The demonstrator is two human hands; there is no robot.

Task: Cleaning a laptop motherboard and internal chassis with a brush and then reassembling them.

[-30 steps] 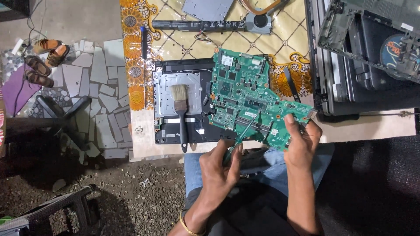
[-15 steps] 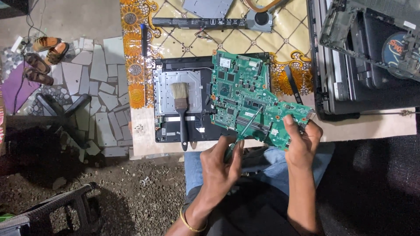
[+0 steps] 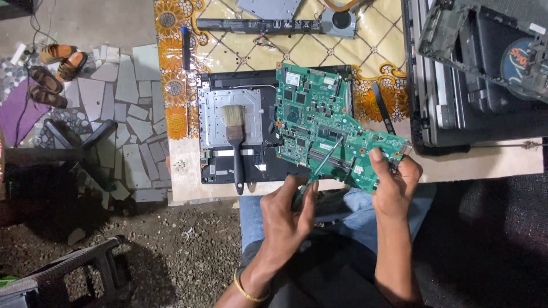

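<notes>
Motherboard (image 3: 319, 125) green, pinched at lower corner by right hand (image 3: 394, 185); left hand (image 3: 288, 214) grip closed on screwdriver (image 3: 322, 162), tip on board; brush (image 3: 235, 142) left of it.

Makeshift laptop repair spot, set up at ground level

A low table (image 3: 485, 165) with a floral cloth (image 3: 171, 74) carries an opened laptop base (image 3: 228, 122), a green motherboard (image 3: 319, 120), a cleaning brush (image 3: 235, 142) and a fan (image 3: 341, 20) — broken-tile floor (image 3: 125, 114) and gravel (image 3: 171, 251) beside it
</notes>
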